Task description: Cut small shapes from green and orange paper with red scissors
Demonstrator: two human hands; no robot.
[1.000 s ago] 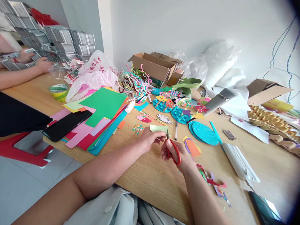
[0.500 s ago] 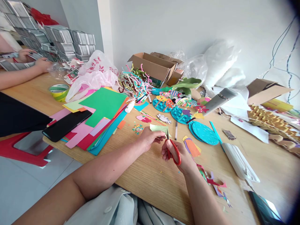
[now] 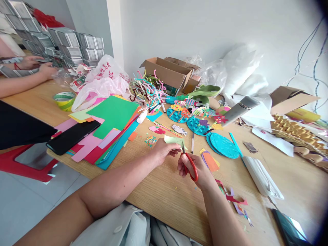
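Near the middle of the table, my left hand (image 3: 166, 150) pinches a small piece of light green paper (image 3: 172, 139) by its lower edge. My right hand (image 3: 196, 167) grips red-handled scissors (image 3: 194, 169), its fingers wrapped round the loops. The blades meet the paper at its right part; how far they are into it is hard to see. A pen (image 3: 192, 142) lies just beyond the scissors. To the right of it are orange, purple and yellow paper pieces (image 3: 210, 161). Left of the paper is a small heap of coloured confetti bits (image 3: 150, 140).
Stacked coloured paper (image 3: 116, 112) and a black phone (image 3: 74, 136) lie on the left. Decorated paper fish (image 3: 184, 112), blue discs (image 3: 222, 145), a power strip (image 3: 262, 176) and paper scraps (image 3: 234, 200) lie beyond and right. Another person's hands (image 3: 47, 70) work at far left.
My right hand and the scissors have shifted very slightly; the paper stays in my left hand. The other person's hands at far left have moved a little.
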